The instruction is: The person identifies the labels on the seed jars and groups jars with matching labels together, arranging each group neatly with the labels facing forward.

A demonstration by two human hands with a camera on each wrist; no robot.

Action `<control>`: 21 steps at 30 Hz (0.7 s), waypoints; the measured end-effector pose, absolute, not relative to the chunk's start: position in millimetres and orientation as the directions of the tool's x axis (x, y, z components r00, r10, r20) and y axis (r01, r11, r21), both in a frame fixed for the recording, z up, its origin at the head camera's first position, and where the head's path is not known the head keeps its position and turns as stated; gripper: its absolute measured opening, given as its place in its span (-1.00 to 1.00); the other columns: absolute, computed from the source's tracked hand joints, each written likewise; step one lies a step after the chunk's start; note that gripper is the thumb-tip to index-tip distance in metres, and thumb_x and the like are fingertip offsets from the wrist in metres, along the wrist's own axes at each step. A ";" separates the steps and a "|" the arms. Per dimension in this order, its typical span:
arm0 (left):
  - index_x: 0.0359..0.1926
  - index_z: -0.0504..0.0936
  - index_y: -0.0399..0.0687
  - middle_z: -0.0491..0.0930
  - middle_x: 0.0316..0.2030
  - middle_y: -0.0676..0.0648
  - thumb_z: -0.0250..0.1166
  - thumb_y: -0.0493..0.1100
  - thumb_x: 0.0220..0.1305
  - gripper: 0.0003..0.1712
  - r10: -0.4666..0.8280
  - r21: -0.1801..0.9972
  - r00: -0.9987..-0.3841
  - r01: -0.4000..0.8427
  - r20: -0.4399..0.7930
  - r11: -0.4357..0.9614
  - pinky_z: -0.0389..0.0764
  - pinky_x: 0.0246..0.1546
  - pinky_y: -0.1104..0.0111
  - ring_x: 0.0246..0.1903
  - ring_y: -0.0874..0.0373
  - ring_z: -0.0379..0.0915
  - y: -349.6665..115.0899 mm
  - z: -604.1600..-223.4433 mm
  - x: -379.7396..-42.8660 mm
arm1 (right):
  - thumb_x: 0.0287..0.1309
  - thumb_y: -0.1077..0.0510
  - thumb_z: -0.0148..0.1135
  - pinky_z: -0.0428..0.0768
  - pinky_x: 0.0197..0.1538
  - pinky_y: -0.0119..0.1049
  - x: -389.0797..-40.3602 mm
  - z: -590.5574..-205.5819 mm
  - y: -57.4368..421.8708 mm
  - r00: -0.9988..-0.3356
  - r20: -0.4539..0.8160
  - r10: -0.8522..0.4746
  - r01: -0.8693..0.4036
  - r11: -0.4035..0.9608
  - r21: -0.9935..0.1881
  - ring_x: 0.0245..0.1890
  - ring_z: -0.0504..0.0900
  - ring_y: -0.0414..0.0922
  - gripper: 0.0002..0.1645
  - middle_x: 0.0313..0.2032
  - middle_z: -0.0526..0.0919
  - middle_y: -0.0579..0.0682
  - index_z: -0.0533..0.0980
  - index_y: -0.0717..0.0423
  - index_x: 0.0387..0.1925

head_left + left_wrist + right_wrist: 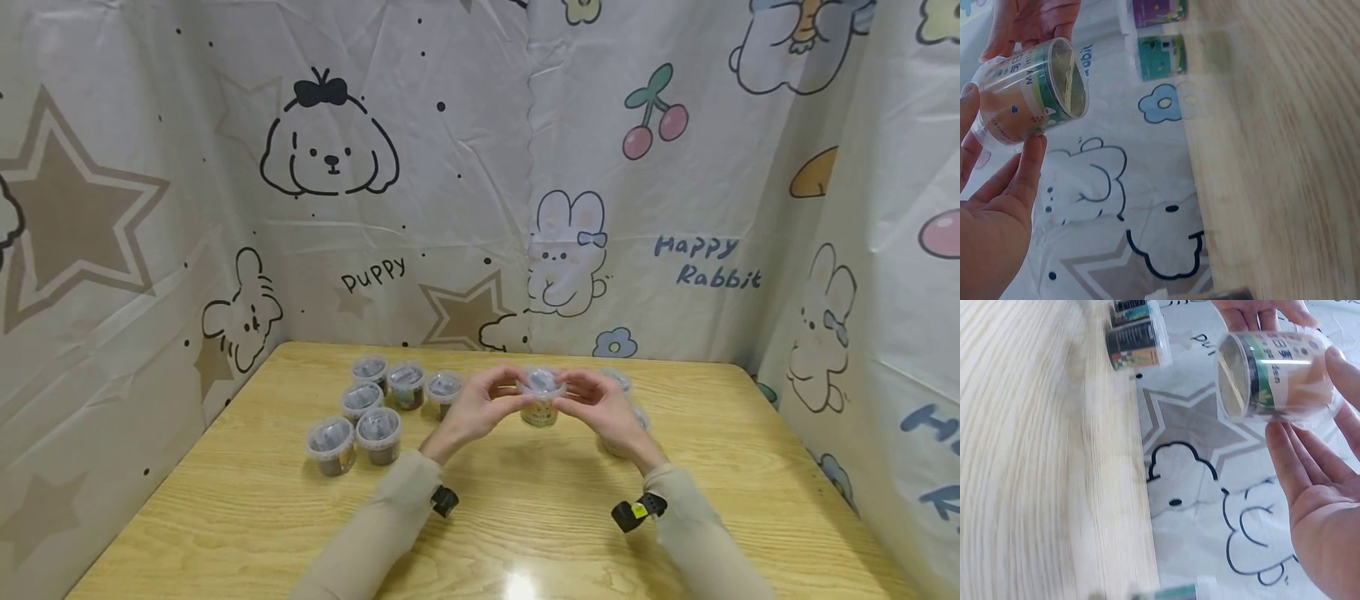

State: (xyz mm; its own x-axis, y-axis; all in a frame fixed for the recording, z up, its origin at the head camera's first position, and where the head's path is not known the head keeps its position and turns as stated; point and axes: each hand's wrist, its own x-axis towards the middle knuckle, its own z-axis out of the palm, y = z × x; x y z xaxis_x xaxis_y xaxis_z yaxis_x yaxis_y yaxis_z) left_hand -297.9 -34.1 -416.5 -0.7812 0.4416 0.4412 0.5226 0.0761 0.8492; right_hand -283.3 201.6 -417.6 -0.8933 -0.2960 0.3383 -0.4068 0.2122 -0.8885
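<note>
Pale printed cloth (pixel 465 83) is hanging round three sides of a wood-grained desk (pixel 510 517). Two hands are working above it: the left hand (pixel 480 407) and the right hand (pixel 606 407) are both clamping one clear lidded tub (pixel 540 408), gripping it from opposite sides near its top with thumbs and fingers. That tub is staying upright between them near the far edge, its base hanging clear of the wood, and it is showing a label of white, green and orange.

Two black straps (pixel 445 501) are circling the wrists, one on each, and two cream sleeves (pixel 390 517) are covering the forearms.

Left of the hands, six more lidded cups (pixel 330 446) are standing in a loose cluster. Beyond the right hand, at least two others are standing partly hidden; the left wrist view is showing a purple cup (pixel 1160 11) and a green cup (pixel 1161 56) there.

Behind everything, one puppy drawing (pixel 331 158) and one pair of cherries (pixel 656 125) are decorating the back wall.
</note>
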 end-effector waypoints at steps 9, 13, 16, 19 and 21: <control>-0.14 0.61 -0.06 0.64 -0.01 -0.10 0.41 -0.19 0.19 -0.78 0.463 0.846 -0.790 0.514 0.401 0.144 0.67 -0.08 0.42 -0.03 0.02 0.65 -15.4 -424.6 -292.5 | 0.18 0.09 0.38 0.63 0.13 -0.23 -277.5 -418.3 230.7 -0.895 0.268 -0.357 -0.380 0.295 -0.876 0.14 0.58 0.17 -0.57 0.20 0.52 0.20 0.55 0.15 0.06; -0.18 0.63 -0.05 0.65 -0.03 -0.09 0.44 -0.18 0.16 -0.79 0.482 0.843 -0.784 0.516 0.391 0.156 0.67 -0.10 0.45 -0.06 0.07 0.67 -6.2 -426.9 -289.7 | 0.16 0.06 0.40 0.65 0.09 -0.24 -273.2 -418.6 242.6 -0.909 0.218 -0.356 -0.347 0.353 -0.869 0.12 0.60 0.16 -0.54 0.17 0.54 0.20 0.56 0.13 0.06; -0.20 0.63 -0.07 0.66 -0.05 -0.10 0.45 -0.19 0.14 -0.79 0.504 0.831 -0.769 0.532 0.393 0.163 0.67 -0.07 0.44 -0.08 0.09 0.67 0.8 -428.4 -287.2 | 0.14 0.07 0.41 0.66 0.06 -0.27 -270.9 -420.1 252.4 -0.901 0.213 -0.378 -0.356 0.364 -0.861 0.10 0.61 0.16 -0.55 0.16 0.55 0.20 0.57 0.13 0.05; -0.20 0.63 -0.07 0.67 -0.06 -0.09 0.45 -0.19 0.13 -0.78 0.527 0.818 -0.756 0.546 0.387 0.182 0.66 -0.03 0.41 -0.08 0.14 0.66 7.6 -431.1 -285.4 | 0.12 0.10 0.43 0.66 0.04 -0.33 -269.1 -422.8 262.2 -0.892 0.219 -0.395 -0.372 0.369 -0.852 0.07 0.63 0.09 -0.56 0.15 0.56 0.19 0.57 0.12 0.03; -0.20 0.64 -0.08 0.67 -0.05 -0.09 0.45 -0.20 0.14 -0.78 0.540 0.807 -0.747 0.557 0.387 0.193 0.65 -0.01 0.43 -0.08 0.18 0.65 11.4 -432.4 -283.8 | 0.09 0.12 0.45 0.66 0.03 -0.36 -268.1 -424.8 267.6 -0.891 0.222 -0.397 -0.378 0.375 -0.846 0.04 0.65 -0.02 -0.57 0.15 0.56 0.22 0.57 0.14 0.00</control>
State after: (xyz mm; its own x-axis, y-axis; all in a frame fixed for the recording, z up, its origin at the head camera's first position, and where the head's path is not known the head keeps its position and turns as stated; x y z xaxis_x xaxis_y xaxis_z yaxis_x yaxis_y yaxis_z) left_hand -283.8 11.4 -432.4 -0.7474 0.5402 0.3867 0.5575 0.1933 0.8074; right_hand -268.1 267.6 -424.8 -0.8907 -0.3966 0.2223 -0.3782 0.3748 -0.8465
